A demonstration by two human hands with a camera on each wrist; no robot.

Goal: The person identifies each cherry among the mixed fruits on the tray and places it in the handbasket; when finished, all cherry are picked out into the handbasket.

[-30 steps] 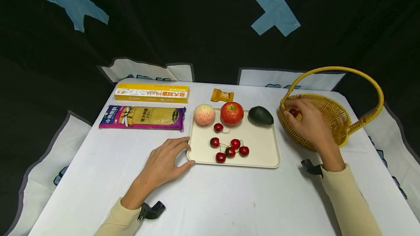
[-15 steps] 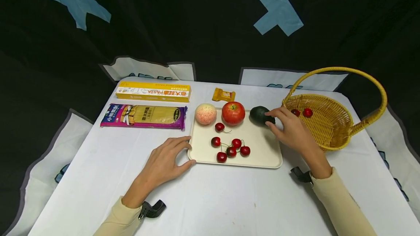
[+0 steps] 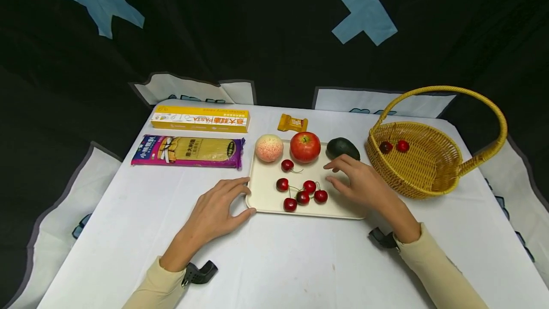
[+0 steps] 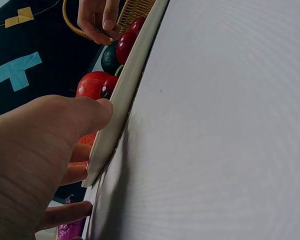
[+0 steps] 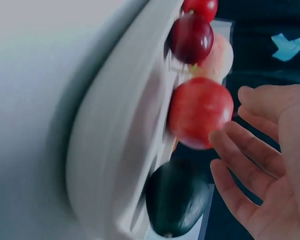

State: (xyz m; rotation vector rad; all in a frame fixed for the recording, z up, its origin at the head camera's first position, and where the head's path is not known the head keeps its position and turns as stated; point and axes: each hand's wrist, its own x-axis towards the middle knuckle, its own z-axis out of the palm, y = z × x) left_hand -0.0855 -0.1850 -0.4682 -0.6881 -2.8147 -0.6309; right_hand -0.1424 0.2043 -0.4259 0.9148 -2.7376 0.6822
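Observation:
My left hand (image 3: 216,213) holds the left end of a cream tray (image 3: 343,206), thumb at the front corner and fingertips along the left side. In the left wrist view the thumb (image 4: 97,114) lies against the tray's rim. Several red cherries (image 3: 302,198) with stems lie on the tray. A pale speckled peach (image 3: 269,148), a red apple (image 3: 305,147) and a dark green avocado (image 3: 342,149) line its far side. Above the tray's right part hovers my right hand (image 3: 360,182), fingers apart and holding nothing, right of the cherries. The right wrist view shows its fingers (image 5: 240,150) spread.
A yellow wicker basket (image 3: 429,175) with a tall handle stands right of the tray, two cherries (image 3: 402,146) inside. To the left lie a yellow pasta box (image 3: 199,119) and a purple noodle packet (image 3: 188,151). A small orange-wrapped snack (image 3: 292,123) lies behind the apple.
My right hand has let go of a cherry in the basket and moved left, past the avocado, to over the tray. The left hand stays at the tray's corner.

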